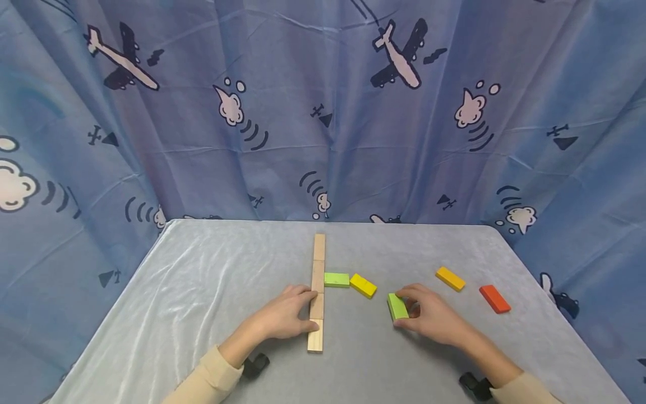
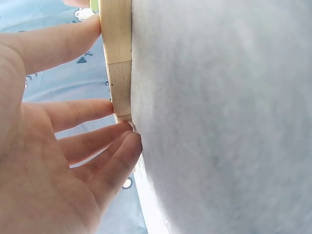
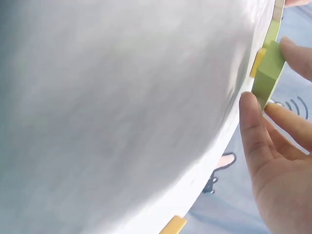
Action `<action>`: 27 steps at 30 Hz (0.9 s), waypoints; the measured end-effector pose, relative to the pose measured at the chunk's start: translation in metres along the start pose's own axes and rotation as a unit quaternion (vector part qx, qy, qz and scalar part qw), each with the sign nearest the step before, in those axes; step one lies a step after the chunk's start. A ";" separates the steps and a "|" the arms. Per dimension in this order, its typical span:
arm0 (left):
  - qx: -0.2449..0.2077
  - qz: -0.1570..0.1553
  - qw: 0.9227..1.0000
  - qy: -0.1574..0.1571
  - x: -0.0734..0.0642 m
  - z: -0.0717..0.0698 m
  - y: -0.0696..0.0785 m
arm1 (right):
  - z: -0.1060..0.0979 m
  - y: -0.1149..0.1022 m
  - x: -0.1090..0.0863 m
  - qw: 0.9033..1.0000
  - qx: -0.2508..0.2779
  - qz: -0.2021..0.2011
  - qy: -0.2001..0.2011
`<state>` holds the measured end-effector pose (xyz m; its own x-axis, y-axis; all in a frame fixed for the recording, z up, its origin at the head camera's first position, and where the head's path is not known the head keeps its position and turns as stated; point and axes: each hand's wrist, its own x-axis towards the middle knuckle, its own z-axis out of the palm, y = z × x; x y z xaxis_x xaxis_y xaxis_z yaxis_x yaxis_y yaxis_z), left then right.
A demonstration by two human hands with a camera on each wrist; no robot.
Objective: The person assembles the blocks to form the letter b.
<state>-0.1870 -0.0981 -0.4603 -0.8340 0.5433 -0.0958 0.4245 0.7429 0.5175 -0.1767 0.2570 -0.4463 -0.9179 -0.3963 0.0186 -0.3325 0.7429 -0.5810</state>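
- With 12 o'clock pointing straight away from the person, a row of four plain wooden oblong blocks (image 1: 317,306) runs from 12 to 6 across the pale grey cloth-covered table (image 1: 237,255), set end to end so that they read as one straight line.
- The left hand (image 1: 284,315) lies on the row's 9 o'clock side, thumb and forefinger moderately spread, both tips touching the wood. The fingers look fairly straight rather than wrapped round it; such spaced contact would suit steadying or straightening the line.
- A light green oblong block (image 1: 336,280) lies flat on the row's 3 o'clock side, at right angles to it, one end apparently against the wood.
- At that block's 3 o'clock end lies a bright yellow oblong block (image 1: 363,285), slanted from 10 to 4, its near corner touching or almost touching the green.
- The right hand (image 1: 435,317) pinches a second light green block (image 1: 397,307) between thumb and fingers, a narrow grip at the block's opposite ends, probably for control over its angle. Whether it touches the table, I cannot tell.
- From the pinched block, an orange-yellow oblong block (image 1: 450,279) lies towards 2 o'clock and a red-orange oblong block (image 1: 495,299) towards 3, both untouched and well apart from the row, within the right hand's likely reach.
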 end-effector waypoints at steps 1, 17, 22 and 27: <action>-0.001 0.000 1.000 0.000 0.000 0.000 0.000 | 0.001 -0.002 0.001 1.000 0.000 -0.003 -0.001; 0.000 0.002 1.000 0.005 0.001 0.002 -0.001 | 0.020 -0.022 0.017 0.999 -0.005 -0.036 -0.021; -0.003 0.004 1.000 0.005 0.000 0.002 -0.001 | 0.025 -0.025 0.019 0.999 -0.026 -0.036 -0.025; -0.004 0.003 1.000 0.005 0.000 0.002 -0.001 | 0.027 -0.030 0.021 0.999 -0.032 -0.034 -0.016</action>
<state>-0.1872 -0.0979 -0.4621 -0.8350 0.5437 -0.0845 0.4267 0.7368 0.5244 -0.1806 0.2117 -0.4510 -0.8861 -0.4626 0.0300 -0.4075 0.7465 -0.5260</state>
